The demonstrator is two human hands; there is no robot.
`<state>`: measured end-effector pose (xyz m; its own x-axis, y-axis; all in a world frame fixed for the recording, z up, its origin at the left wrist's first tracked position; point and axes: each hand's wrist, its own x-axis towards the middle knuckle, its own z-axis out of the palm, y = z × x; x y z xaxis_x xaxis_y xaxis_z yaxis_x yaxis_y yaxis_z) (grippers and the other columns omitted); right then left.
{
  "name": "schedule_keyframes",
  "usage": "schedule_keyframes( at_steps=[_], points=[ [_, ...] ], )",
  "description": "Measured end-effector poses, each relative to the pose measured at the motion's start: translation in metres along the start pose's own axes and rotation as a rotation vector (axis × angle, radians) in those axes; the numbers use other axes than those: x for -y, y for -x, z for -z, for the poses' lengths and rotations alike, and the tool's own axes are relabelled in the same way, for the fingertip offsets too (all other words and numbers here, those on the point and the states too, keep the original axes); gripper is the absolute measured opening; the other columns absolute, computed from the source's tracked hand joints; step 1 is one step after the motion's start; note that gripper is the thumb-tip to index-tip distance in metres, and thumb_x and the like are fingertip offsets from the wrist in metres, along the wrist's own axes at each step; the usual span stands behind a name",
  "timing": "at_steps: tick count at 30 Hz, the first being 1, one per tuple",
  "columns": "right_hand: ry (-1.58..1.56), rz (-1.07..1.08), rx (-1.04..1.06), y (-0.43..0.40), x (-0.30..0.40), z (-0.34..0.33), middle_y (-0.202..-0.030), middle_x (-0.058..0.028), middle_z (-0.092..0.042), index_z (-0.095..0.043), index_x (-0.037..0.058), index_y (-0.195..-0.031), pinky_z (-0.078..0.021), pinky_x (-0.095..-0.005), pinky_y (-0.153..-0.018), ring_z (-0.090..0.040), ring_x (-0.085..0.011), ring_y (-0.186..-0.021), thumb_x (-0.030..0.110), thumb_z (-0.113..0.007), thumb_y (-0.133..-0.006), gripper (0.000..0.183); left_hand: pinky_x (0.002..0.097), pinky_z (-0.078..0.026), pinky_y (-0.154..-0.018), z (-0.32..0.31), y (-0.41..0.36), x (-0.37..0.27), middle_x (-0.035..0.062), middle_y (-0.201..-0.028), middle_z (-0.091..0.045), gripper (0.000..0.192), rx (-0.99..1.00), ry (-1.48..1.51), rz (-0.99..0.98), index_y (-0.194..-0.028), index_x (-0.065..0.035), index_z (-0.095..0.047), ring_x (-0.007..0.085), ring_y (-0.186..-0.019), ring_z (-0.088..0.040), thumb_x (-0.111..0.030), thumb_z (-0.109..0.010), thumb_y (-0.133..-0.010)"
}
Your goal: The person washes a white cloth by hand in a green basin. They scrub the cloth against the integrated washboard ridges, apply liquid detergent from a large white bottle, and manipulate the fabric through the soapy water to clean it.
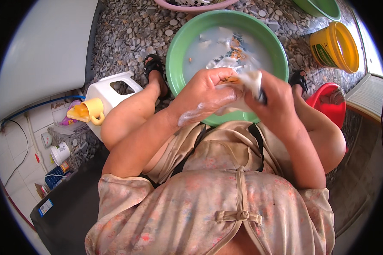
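Note:
Between my knees stands a round green plastic basin holding cloudy, whitish water. A white cloth with orange and dark floral print lies partly in the water and rises toward me into both hands. My left hand is closed on a bunched part of the cloth, with soap suds along its wrist. Gripping the same bunch from the other side, my right hand is somewhat blurred. Both hands are over the basin's near half, close together. The cloth's folds between the fingers are partly hidden.
A white plastic jug with a yellow cup on it stands left of my leg. To the right are a yellow bucket and a red plastic container. A pink basin and another green basin sit farther off.

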<state>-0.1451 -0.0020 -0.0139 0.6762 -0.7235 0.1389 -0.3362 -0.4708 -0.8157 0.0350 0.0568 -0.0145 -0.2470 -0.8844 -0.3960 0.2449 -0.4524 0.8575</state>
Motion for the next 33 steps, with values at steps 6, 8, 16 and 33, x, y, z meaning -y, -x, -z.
schedule_keyframes(
  at_steps=[6, 8, 16, 33],
  points=[
    [-0.092, 0.003, 0.004, 0.003, -0.002, -0.001, -0.074, -0.0149, -0.057, -0.057, 0.0018, -0.093, -0.0466, -0.0343, -0.058, -0.058, -0.0308, -0.064, 0.001, -0.066, -0.071, 0.024, 0.0187, -0.042, -0.061, 0.001, 0.003, 0.004, -0.0021, -0.088, -0.059, 0.028, -0.011, 0.074, 0.0, -0.113, -0.0025, -0.059, 0.0031, -0.072, -0.051, -0.01, -0.057, -0.085],
    [-0.27, -0.168, 0.063, 0.003, 0.003, 0.006, -0.075, -0.0085, -0.06, -0.058, 0.001, -0.102, -0.0455, -0.0284, -0.059, -0.058, -0.0136, -0.065, 0.0, -0.061, -0.078, 0.025, 0.0213, -0.045, -0.075, 0.002, 0.002, 0.0, 0.0019, -0.099, -0.061, 0.031, 0.036, 0.137, 0.05, -0.115, 0.0001, -0.056, 0.0061, -0.085, -0.055, -0.007, -0.058, -0.085],
    [-1.271, -0.615, 0.148, 0.008, -0.012, 0.0, -0.102, -0.0072, -0.064, -0.055, -0.0017, -0.116, -0.0495, -0.0278, -0.079, -0.061, -0.0131, -0.089, 0.011, -0.058, -0.088, 0.03, 0.0273, -0.048, -0.087, 0.006, 0.007, -0.002, 0.0118, -0.112, -0.061, 0.047, 0.086, 0.291, 0.082, -0.124, 0.0064, -0.046, 0.0139, -0.099, -0.06, -0.007, -0.062, -0.081],
    [-0.252, 0.002, 0.057, 0.013, 0.011, -0.006, -0.078, -0.0119, -0.058, -0.056, 0.0016, -0.098, -0.0465, -0.0323, -0.064, -0.058, -0.0281, -0.068, 0.003, -0.061, -0.076, 0.023, 0.0203, -0.045, -0.074, 0.007, -0.002, 0.01, 0.0011, -0.095, -0.062, 0.028, 0.048, 0.207, 0.043, -0.112, -0.0009, -0.058, 0.0055, -0.083, -0.056, -0.008, -0.058, -0.085]
  ],
)
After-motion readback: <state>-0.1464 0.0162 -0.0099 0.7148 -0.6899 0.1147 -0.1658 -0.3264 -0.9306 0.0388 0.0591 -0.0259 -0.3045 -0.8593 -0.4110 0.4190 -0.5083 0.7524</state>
